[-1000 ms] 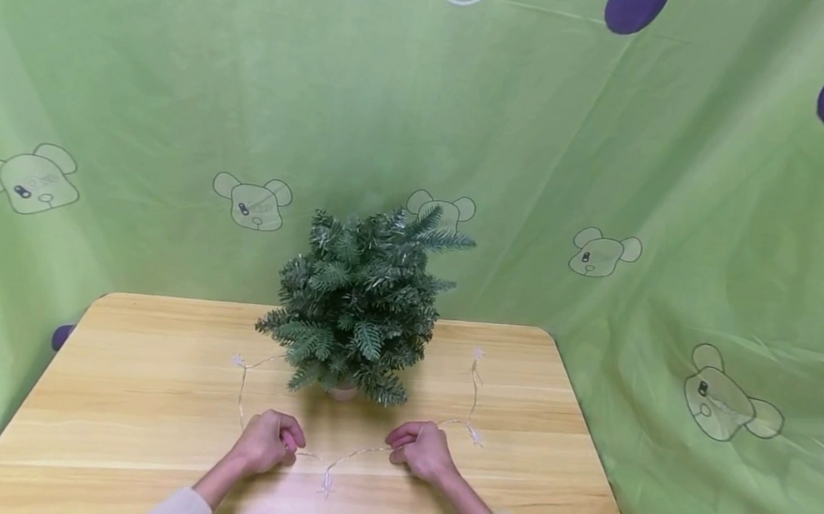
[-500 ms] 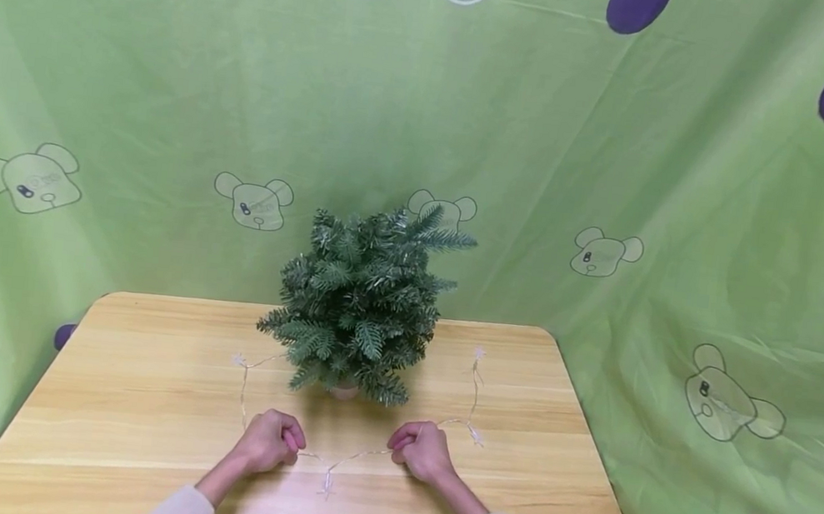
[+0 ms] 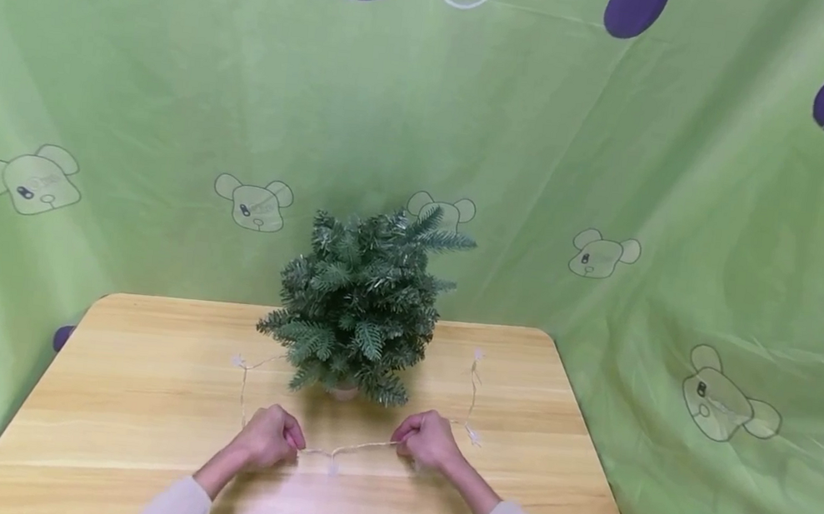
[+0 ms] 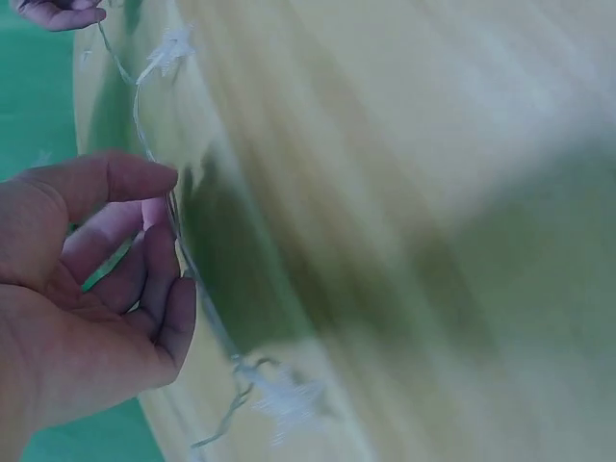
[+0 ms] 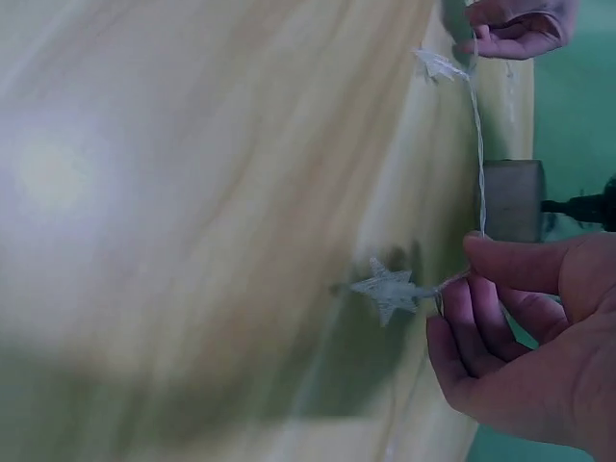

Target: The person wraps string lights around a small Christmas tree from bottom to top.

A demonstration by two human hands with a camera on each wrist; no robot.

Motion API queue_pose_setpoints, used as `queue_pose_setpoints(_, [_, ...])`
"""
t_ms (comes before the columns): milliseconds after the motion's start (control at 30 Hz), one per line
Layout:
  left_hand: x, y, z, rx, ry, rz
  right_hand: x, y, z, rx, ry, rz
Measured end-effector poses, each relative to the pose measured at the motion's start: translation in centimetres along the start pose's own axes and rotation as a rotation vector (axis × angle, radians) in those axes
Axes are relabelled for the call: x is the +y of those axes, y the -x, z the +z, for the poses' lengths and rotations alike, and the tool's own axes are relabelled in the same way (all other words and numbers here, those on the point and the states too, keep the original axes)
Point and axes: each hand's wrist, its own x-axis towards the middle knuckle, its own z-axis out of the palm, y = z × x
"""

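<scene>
A thin string of star lights (image 3: 365, 446) runs between the two hands, in front of a small artificial Christmas tree (image 3: 361, 310). My left hand (image 3: 268, 436) pinches the wire between thumb and fingers; the left wrist view shows a clear star (image 4: 289, 402) near it. With thumb and fingertips my right hand (image 3: 429, 441) pinches the wire farther right, and a star (image 5: 387, 291) sticks out beside those fingers. Between the hands, one pale star (image 3: 334, 467) hangs from the stretch of wire. The string's ends trail past both hands toward the tree.
The wooden table (image 3: 121, 444) has rounded back corners and stands against green patterned cloth (image 3: 172, 98). Stars lie on the tabletop left of the tree and at right. The tree's pale base (image 5: 513, 197) shows in the right wrist view.
Both hands have risen slightly, the right one more and a little farther from the body. The wire between them is straighter, and its middle star has come up with it.
</scene>
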Motion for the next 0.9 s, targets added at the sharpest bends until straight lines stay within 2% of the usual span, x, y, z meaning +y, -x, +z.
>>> queue_pose_setpoints(167, [1.4, -0.1, -1.4, -0.051, -0.064, 0.077, -1.2, 0.0, -1.4, -0.029, 0.073, -0.013])
queue_pose_setpoints(300, [2.6, -0.1, -2.7, -0.081, -0.091, 0.114, -2.2, 0.0, -2.8, -0.045, 0.128, -0.06])
queue_pose_setpoints(400, [3.5, 0.1, -3.6, -0.105, -0.1, 0.134, -2.9, 0.1, -3.8, -0.06, 0.144, -0.084])
queue_pose_setpoints(567, [4.6, 0.6, -5.0, -0.168, -0.105, 0.166, -3.9, 0.7, -5.5, -0.104, 0.132, -0.062])
queue_pose_setpoints(900, [6.3, 2.4, -8.1, -0.185, -0.152, 0.22, -6.3, 2.2, -9.9, -0.183, 0.22, -0.065])
